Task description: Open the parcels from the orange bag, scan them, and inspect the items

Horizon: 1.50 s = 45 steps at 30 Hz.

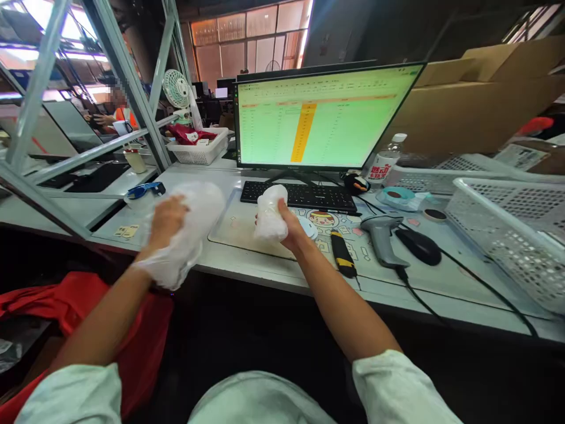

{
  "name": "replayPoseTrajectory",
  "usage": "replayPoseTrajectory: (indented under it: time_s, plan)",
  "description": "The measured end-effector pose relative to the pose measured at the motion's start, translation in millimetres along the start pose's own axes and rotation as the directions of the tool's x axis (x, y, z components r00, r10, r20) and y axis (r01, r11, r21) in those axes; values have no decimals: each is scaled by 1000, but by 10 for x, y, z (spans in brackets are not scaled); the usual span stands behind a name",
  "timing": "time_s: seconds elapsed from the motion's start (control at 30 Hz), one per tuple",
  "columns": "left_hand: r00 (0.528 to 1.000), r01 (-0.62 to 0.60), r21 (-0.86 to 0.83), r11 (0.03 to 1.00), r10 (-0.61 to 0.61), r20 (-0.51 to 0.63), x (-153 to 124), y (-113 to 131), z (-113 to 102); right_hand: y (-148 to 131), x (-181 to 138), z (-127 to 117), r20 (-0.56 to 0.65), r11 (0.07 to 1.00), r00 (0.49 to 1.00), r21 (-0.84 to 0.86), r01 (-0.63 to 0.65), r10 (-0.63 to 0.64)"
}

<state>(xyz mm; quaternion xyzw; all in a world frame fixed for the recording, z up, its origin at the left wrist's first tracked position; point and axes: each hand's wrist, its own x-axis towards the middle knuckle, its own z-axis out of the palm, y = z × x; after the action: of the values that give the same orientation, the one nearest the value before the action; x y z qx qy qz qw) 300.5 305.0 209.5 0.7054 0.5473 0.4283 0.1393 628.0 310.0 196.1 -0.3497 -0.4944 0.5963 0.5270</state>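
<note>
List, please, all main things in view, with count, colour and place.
wrapped bundle: one, white, in the right hand
plastic wrapping: one, whitish, blurred, against the left hand
desk: one, pale, middle
monitor: one, black-framed, on the desk
keyboard: one, black, below the monitor
barcode scanner: one, grey, desk's right side
wired mouse: one, black, right of the scanner
handled tool: one, black and yellow, left of the scanner
bottle: one, clear, right of the monitor
baskets: at least three, white, desk's left and right
fan: one, pale, back left
cardboard: count unclear, brown, back right
fabric: one, red, lower left
hands: two, bare, above the desk
sleeves: two, pale, bottom
</note>
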Motion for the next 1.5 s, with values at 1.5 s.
replayPoseTrajectory:
  time_s: [1.5]
  plan:
    - [949, -33, 98, 995, 0, 316, -709, 477, 1477, -352, -1189, -5, 252, 65, 956, -962, 264, -152]
